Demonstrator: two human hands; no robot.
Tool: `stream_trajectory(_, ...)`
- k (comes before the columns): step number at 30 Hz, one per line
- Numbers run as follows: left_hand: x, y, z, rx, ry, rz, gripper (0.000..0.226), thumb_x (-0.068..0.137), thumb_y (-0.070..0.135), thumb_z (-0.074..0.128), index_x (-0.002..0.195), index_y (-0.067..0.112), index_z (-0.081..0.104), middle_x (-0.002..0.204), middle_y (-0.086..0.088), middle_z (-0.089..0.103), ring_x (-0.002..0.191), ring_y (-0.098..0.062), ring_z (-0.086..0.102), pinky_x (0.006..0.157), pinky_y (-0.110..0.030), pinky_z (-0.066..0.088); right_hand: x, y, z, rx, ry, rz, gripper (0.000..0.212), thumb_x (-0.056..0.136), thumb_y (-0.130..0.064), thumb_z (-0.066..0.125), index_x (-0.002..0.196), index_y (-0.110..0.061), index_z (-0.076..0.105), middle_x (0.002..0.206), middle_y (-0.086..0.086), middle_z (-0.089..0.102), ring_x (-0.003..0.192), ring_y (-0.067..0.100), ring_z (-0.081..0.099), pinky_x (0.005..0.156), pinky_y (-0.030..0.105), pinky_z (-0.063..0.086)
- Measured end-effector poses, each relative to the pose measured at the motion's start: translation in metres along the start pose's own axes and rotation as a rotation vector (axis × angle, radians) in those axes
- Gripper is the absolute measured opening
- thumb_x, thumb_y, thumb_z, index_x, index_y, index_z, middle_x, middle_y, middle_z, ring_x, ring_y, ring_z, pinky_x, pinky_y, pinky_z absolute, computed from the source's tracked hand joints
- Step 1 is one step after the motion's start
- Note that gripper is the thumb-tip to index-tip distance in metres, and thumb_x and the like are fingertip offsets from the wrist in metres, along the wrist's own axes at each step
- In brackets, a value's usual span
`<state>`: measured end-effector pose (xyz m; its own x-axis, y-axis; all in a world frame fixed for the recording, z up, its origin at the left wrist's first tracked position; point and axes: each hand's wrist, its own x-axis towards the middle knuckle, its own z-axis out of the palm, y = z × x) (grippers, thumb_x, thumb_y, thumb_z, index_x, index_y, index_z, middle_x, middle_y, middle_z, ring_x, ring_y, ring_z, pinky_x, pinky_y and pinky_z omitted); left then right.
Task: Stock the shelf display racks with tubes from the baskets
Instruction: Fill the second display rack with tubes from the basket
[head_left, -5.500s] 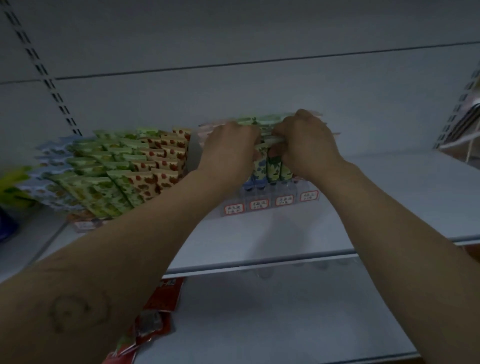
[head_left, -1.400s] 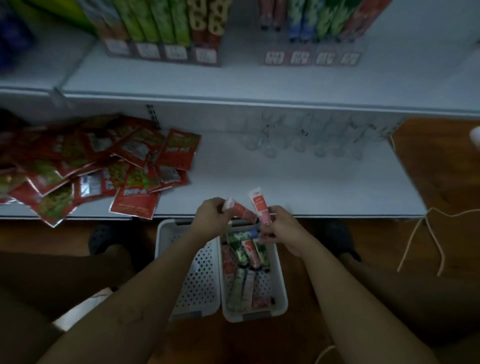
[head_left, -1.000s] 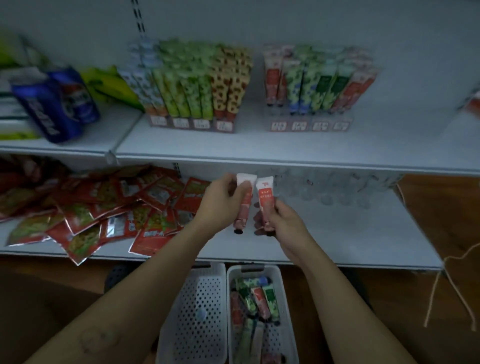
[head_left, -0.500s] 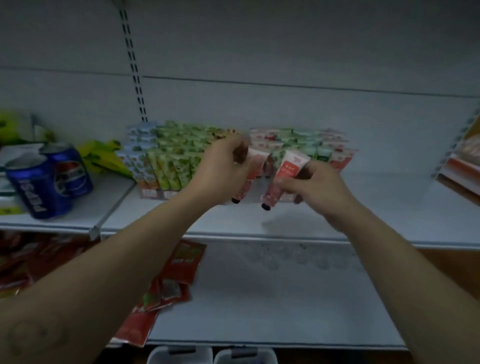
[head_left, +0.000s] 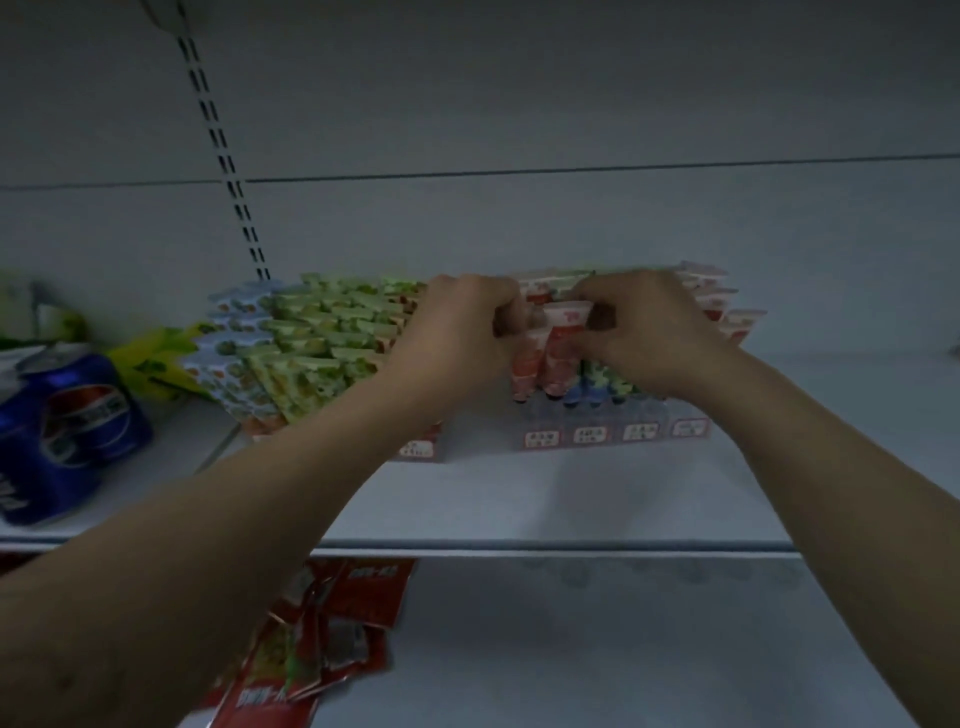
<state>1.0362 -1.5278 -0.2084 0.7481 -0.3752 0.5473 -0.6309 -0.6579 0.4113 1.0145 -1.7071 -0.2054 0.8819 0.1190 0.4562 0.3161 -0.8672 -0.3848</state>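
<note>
Two clear display racks stand side by side on the upper shelf. The right rack has price labels along its front and holds red, blue and green tubes. My left hand grips a red-and-white tube at the rack's left column. My right hand pinches a second red-and-white tube right beside it, caps pointing down into the rack. The left rack is full of green and blue patterned tubes. The baskets are out of view.
Blue soda cans and yellow-green packets sit at the left of the upper shelf. Red snack packets lie on the lower shelf. A slotted upright runs up the back wall.
Both hands lifted two red tubes from the basket up to the upper shelf and now hold them at the right rack's left columns. My view rose from the floor to the shelf.
</note>
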Motion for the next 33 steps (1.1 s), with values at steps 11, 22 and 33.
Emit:
stream_trajectory(11, 0.002, -0.010, -0.001, 0.204, 0.112, 0.055, 0.025, 0.073, 0.020, 0.078, 0.061, 0.029, 0.058, 0.067, 0.009, 0.065, 0.072, -0.016, 0.063, 0.086, -0.028, 0.040, -0.002, 0.013, 0.017, -0.227, 0.043, -0.278, 0.037, 0.078, -0.011, 0.066, 0.114, -0.019, 0.069, 0.110, 0.008, 0.067, 0.105, 0.031, 0.056, 0.087, 0.037, 0.038)
stream_trajectory(22, 0.009, -0.014, 0.004, 0.472, 0.013, 0.192, 0.019, 0.079, 0.038, 0.071, 0.091, 0.023, 0.068, 0.082, -0.001, 0.070, 0.083, -0.026, 0.062, 0.082, -0.035, 0.024, 0.009, 0.007, 0.019, -0.344, 0.008, -0.264, 0.040, 0.087, -0.015, 0.059, 0.125, -0.027, 0.056, 0.099, 0.012, 0.057, 0.096, 0.033, 0.052, 0.069, 0.034, 0.035)
stream_trajectory(33, 0.021, -0.019, 0.005, 0.385, -0.051, 0.053, 0.048, 0.067, 0.060, 0.045, 0.084, 0.025, 0.073, 0.076, -0.002, 0.072, 0.081, -0.026, 0.065, 0.087, -0.038, 0.044, 0.016, 0.006, 0.020, -0.366, 0.002, -0.216, 0.045, 0.088, -0.023, 0.060, 0.131, -0.034, 0.053, 0.102, 0.014, 0.054, 0.098, 0.035, 0.054, 0.077, 0.036, 0.041)
